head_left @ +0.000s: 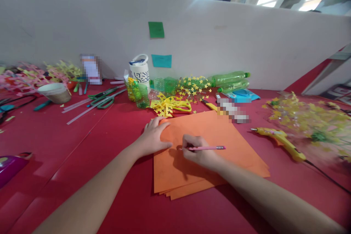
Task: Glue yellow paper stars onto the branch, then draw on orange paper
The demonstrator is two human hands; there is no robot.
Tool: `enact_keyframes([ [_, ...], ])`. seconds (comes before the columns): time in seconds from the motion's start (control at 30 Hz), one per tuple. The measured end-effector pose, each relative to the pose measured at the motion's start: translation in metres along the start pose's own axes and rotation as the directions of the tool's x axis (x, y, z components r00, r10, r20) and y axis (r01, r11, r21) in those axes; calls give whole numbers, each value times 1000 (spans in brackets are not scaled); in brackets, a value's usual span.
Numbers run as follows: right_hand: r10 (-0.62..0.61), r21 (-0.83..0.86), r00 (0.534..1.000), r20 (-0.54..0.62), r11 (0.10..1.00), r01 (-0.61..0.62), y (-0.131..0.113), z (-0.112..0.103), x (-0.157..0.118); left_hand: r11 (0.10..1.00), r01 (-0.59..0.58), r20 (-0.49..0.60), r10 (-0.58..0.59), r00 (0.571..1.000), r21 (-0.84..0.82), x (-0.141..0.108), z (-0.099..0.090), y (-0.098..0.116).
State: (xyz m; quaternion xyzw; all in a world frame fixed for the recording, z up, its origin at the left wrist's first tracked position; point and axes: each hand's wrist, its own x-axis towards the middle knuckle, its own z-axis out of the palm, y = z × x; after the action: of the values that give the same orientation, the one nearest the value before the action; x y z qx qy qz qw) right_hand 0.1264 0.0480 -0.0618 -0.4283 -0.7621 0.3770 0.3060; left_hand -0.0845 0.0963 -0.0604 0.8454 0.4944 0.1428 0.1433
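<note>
Several sheets of orange paper [219, 131] lie in a loose stack on the red table, their edges slightly fanned. My left hand [155, 137] rests with fingers spread on the stack's upper left corner. Over the middle of the top sheet, my right hand [199, 151] is closed round a pink pencil [207, 148]. The pencil's eraser end points right, and its tip is close to the paper; whether it touches I cannot tell. No clear marks show on the sheet.
A yellow glue gun [282, 140] with a cord lies at right, beside yellow star decorations [307, 117]. Green plastic bottles [230, 80], yellow cut paper [161, 106] and a white tumbler [139, 71] stand behind the stack. Green-handled scissors [105, 100] and a cup [55, 93] are at left.
</note>
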Motion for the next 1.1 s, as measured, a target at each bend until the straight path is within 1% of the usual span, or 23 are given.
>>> enact_keyframes([
  [0.33,-33,11,998,58,999,33,-3,-2,-2,1000,-5,-14,5,1000,10,0,2,-1],
  [0.43,-29,30,998,54,999,28,0,-1,-1,1000,-16,-28,16,999,11,0,2,1],
  [0.5,-4,65,999,43,998,1,2,-1,0,999,-32,-71,33,997,11,0,1,3],
  [0.57,36,127,999,30,991,-40,5,-2,1,999,-48,-150,47,988,1,0,-1,4],
  [0.63,84,200,996,22,976,-87,6,-3,3,997,-70,-228,58,972,-43,1,-3,4],
  [0.67,106,232,994,13,967,-107,6,-4,4,994,-81,-249,60,967,-75,1,-3,4],
  [0.77,160,293,986,-37,945,-142,3,-6,5,984,-89,-251,49,967,-152,3,-2,1],
  [0.9,221,344,970,-104,923,-174,0,-10,6,984,-52,-286,0,958,-171,6,1,-5],
  [0.97,213,358,974,-79,918,-171,0,-11,6,985,-25,-310,-31,950,-173,8,1,-7],
  [1.03,169,364,985,-11,919,-154,2,-11,6,983,12,-333,-73,940,-182,9,0,-9],
  [1.1,148,372,988,51,915,-156,5,-9,6,978,44,-350,-114,930,-203,10,0,-9],
])
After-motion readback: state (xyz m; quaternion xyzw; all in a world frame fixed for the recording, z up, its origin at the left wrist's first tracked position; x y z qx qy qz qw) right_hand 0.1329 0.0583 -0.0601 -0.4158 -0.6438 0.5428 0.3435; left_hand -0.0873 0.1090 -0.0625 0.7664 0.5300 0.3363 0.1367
